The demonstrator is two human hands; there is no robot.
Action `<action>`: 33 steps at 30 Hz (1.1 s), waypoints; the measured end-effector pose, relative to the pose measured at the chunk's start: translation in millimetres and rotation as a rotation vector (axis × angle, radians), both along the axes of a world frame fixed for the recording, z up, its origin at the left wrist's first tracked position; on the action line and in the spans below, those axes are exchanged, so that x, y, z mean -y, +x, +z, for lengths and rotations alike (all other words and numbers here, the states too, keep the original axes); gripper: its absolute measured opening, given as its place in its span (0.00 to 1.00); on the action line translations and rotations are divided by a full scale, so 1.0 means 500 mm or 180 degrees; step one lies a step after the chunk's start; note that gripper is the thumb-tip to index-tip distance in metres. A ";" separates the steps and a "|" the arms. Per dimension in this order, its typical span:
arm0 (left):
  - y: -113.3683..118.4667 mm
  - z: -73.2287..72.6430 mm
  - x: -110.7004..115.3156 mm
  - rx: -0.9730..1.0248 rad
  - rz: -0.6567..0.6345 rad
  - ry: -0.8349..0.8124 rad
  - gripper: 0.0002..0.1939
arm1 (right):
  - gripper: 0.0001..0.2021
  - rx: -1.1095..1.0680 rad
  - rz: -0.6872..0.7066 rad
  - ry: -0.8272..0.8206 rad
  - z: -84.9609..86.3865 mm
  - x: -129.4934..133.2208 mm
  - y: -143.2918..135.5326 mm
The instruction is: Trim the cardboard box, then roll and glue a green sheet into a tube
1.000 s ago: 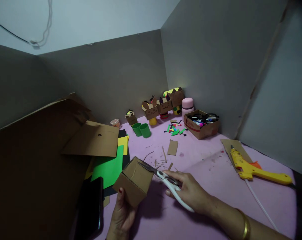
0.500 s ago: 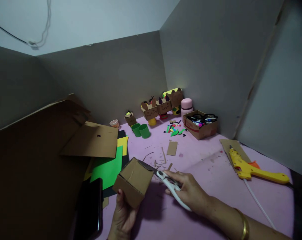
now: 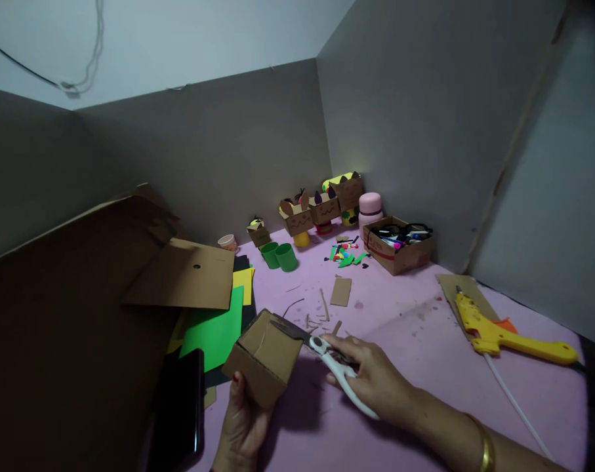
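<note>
A small brown cardboard box point(image 3: 264, 359) is tilted above the table, gripped from below by my left hand point(image 3: 244, 419), whose thumb presses on its near side. My right hand point(image 3: 376, 380) is closed around the white handles of a pair of scissors point(image 3: 344, 380). The dark blades lie at the box's upper right edge, one of them showing over its top face. Whether the blades have cardboard between them I cannot tell. Thin cardboard scraps point(image 3: 323, 305) and a flat cardboard rectangle point(image 3: 341, 292) lie on the table beyond.
On the right a yellow glue gun point(image 3: 513, 337) rests partly on cardboard. At the back stand green paper cups point(image 3: 286, 257), cardboard animal figures point(image 3: 298, 221), a pink bottle point(image 3: 370, 213) and a box of pens point(image 3: 398, 252). A phone point(image 3: 178, 410) and green sheet point(image 3: 216, 331) lie left.
The scissors' blade has come to show over the box's top face, where before it lay along the far edge. Both hands keep their hold; the view has shifted slightly.
</note>
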State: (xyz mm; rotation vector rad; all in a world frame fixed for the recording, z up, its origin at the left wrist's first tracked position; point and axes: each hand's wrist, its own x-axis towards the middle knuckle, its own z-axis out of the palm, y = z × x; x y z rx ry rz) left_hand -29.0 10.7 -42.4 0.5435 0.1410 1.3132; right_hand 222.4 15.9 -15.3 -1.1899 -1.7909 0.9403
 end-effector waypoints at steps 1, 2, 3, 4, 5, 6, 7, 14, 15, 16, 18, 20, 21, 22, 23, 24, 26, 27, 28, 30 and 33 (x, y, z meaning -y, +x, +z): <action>0.002 0.000 0.000 -0.0051 0.0042 -0.0006 0.21 | 0.28 -0.0007 -0.0019 0.0010 -0.001 0.000 -0.001; 0.003 0.000 0.000 -0.0115 0.0084 -0.0011 0.21 | 0.28 -0.0007 -0.0029 0.0021 -0.002 0.000 -0.002; 0.004 0.000 0.000 -0.0171 0.0125 -0.0009 0.21 | 0.29 -0.0008 -0.0025 0.0030 -0.003 0.000 -0.003; 0.005 -0.001 0.000 -0.0208 0.0164 -0.0006 0.21 | 0.28 -0.0016 -0.0012 0.0044 -0.004 0.000 -0.003; 0.005 -0.002 0.000 -0.0215 0.0184 0.0007 0.21 | 0.28 -0.0030 -0.0002 0.0063 -0.005 0.000 -0.004; 0.005 -0.003 0.000 -0.0191 0.0186 0.0032 0.21 | 0.27 -0.0047 0.0004 0.0088 -0.005 0.000 -0.004; 0.004 -0.005 -0.001 -0.0160 0.0163 0.0039 0.21 | 0.26 -0.0073 0.0008 0.0106 -0.006 -0.001 -0.004; -0.004 -0.007 0.000 -0.0150 0.0120 -0.0064 0.23 | 0.27 -0.0633 0.0246 -0.0276 -0.001 0.000 -0.008; -0.003 -0.005 0.000 -0.0138 0.0092 -0.0032 0.23 | 0.28 -0.0605 0.0228 -0.0308 0.000 0.000 -0.008; -0.002 -0.003 0.000 -0.0121 0.0066 0.0012 0.23 | 0.28 -0.0527 0.0173 -0.0307 0.001 0.000 -0.008; 0.003 0.003 0.000 -0.0078 0.0002 0.0146 0.22 | 0.29 -0.0304 0.0047 -0.0239 -0.001 0.001 -0.008; 0.011 0.010 0.001 -0.0047 -0.0044 0.0245 0.21 | 0.30 -0.0152 -0.0021 -0.0155 -0.007 0.000 -0.007; 0.015 0.014 0.002 -0.0045 -0.0064 0.0260 0.21 | 0.30 -0.0119 -0.0030 -0.0095 -0.010 0.000 -0.006; 0.019 0.017 0.003 -0.0056 -0.0069 0.0253 0.21 | 0.30 -0.0105 -0.0030 -0.0024 -0.014 -0.001 -0.006; 0.023 0.019 0.003 -0.0075 -0.0059 0.0245 0.21 | 0.29 -0.0105 -0.0031 0.0037 -0.017 -0.002 -0.005; 0.025 0.020 0.003 -0.0103 -0.0043 0.0232 0.21 | 0.29 -0.0123 -0.0021 0.0071 -0.018 -0.002 -0.005; 0.025 0.018 0.002 -0.0129 -0.0029 0.0255 0.20 | 0.28 -0.0229 0.0048 0.0039 -0.016 -0.004 -0.005; 0.024 0.015 0.001 -0.0115 -0.0045 0.0282 0.20 | 0.27 -0.0321 0.0101 -0.0021 -0.013 -0.004 -0.005; 0.021 0.012 -0.001 -0.0083 -0.0099 0.0319 0.19 | 0.27 -0.0426 0.0161 -0.0093 -0.008 -0.004 -0.006; 0.014 0.004 -0.003 -0.0014 -0.0203 0.0391 0.19 | 0.27 -0.0600 0.0264 -0.0197 0.000 -0.004 -0.005; 0.004 -0.006 -0.005 -0.0054 -0.0232 0.0411 0.19 | 0.27 -0.0715 0.0327 -0.0256 0.007 -0.002 -0.005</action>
